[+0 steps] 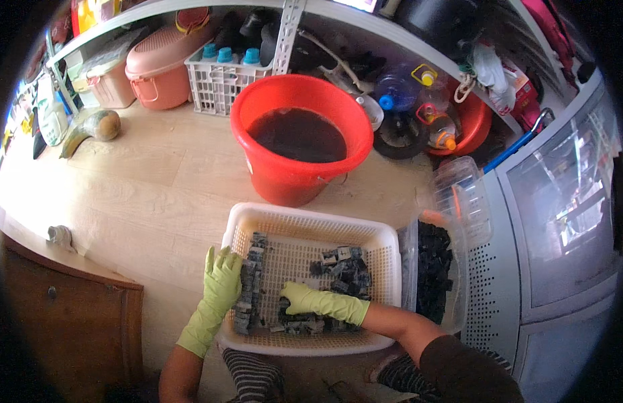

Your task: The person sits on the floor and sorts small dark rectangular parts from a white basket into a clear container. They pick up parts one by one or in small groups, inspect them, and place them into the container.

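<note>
A cream plastic mesh basket point(314, 212) sits on the floor before me. My left hand point(224, 277), in a yellow-green rubber glove, rests over its left rim. The fingers reach a column of small dark grey blocks point(245, 315) along the left wall. My right hand point(306, 299), gloved alike, is low inside the basket, with its fingertips among dark blocks near the front. Whether either hand grips a block is hidden. More loose blocks point(349, 269), some with pale faces, lie heaped at the right side. Others point(301, 326) lie along the front wall.
Behind the basket stands a red bucket point(278, 184) of dark liquid. A clear plastic tub point(460, 287) of black pieces point(433, 267) adjoins it on the right, near a grey cabinet point(558, 237). A wooden cabinet point(64, 312) stands at left; a squash point(97, 126) lies farther back.
</note>
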Tool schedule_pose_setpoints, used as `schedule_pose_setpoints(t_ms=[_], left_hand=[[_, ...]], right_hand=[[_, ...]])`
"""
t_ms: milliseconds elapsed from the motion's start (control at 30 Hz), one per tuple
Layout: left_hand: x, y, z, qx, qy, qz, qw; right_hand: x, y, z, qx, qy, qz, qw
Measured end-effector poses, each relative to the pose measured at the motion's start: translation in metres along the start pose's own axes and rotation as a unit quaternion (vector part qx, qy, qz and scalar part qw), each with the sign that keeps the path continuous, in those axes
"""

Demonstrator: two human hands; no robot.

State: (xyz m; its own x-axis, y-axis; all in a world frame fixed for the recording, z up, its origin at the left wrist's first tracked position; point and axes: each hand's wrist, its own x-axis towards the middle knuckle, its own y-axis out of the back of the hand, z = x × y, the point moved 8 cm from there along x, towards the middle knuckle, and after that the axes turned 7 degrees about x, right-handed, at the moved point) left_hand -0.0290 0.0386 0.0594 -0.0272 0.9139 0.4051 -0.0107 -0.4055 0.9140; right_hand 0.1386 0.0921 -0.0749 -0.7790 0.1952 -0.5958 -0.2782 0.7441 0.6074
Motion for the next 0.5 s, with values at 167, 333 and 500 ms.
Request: schedule_pose_setpoints(t_ms=[167,333,500], left_hand=[[0.0,0.001,-0.005,-0.018,0.03,-0.05,0.998],[0.004,0.022,-0.013,-0.055,0.079,0.033,0.995],[0.001,0.021,-0.014,-0.055,0.083,0.055,0.993]], right_hand=[[-0.017,0.032,-0.019,0.095,0.007,0.052,0.994],[-0.016,0.117,-0.032,0.164,0.051,0.306,0.936],[0.012,0.141,-0.049,0.16,0.067,0.435,0.884]])
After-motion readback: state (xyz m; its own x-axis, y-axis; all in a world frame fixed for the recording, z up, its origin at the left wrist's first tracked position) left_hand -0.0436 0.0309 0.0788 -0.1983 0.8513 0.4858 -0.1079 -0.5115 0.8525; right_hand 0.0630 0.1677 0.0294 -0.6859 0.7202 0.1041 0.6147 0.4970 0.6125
